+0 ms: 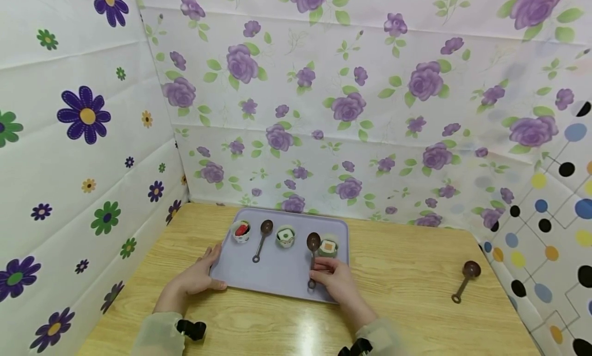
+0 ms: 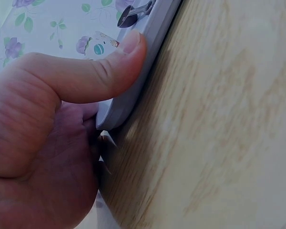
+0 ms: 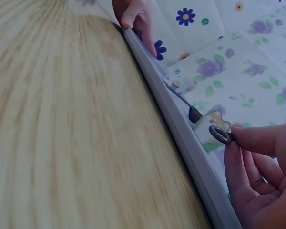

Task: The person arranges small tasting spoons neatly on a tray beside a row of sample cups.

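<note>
A pale purple tray (image 1: 282, 276) lies on the wooden table. My left hand (image 1: 198, 275) holds its near left corner, the thumb (image 2: 117, 67) along the front edge and the fingers along the left side. With thumb and fingertips my right hand (image 1: 336, 281) pinches the handle of a brown spoon (image 1: 313, 241) above the tray's right part; its ring end (image 3: 220, 135) shows in the right wrist view. Right of this spoon is a green cup with a white-and-orange piece (image 1: 329, 247). Another brown spoon (image 1: 265, 227) lies between a cup with red pieces (image 1: 241, 231) and a cup with a white-and-green piece (image 1: 285, 236).
A third brown spoon (image 1: 470, 271) lies on the table (image 1: 407, 274), well right of the tray. Flower-patterned cloth (image 1: 296, 99) hangs behind the table, with more patterned cloth on the left and right sides.
</note>
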Demonstrator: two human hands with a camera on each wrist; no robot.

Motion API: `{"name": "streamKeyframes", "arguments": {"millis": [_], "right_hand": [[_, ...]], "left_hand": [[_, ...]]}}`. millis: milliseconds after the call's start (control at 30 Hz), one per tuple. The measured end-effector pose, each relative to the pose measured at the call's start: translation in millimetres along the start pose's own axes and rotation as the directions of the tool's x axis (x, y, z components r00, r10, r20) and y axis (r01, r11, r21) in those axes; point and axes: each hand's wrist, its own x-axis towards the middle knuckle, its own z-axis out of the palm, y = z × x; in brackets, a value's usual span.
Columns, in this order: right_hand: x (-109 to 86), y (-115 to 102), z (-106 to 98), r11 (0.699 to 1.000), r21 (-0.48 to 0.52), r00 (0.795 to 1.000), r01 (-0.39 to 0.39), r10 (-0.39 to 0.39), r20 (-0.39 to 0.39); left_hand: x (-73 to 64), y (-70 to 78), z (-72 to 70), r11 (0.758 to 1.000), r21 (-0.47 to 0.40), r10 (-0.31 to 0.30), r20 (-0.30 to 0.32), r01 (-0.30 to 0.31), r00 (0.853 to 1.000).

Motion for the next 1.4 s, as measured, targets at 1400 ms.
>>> {"name": "streamKeyframes", "arguments": {"millis": [1400], "right_hand": [[31.5, -1, 59, 0.981, -0.177, 0.947, 0.076, -0.127, -0.296]], "left_hand": [[4.0, -5.1, 1.0, 1.0, -0.006, 0.003, 0.009, -0.003, 1.0]]}}
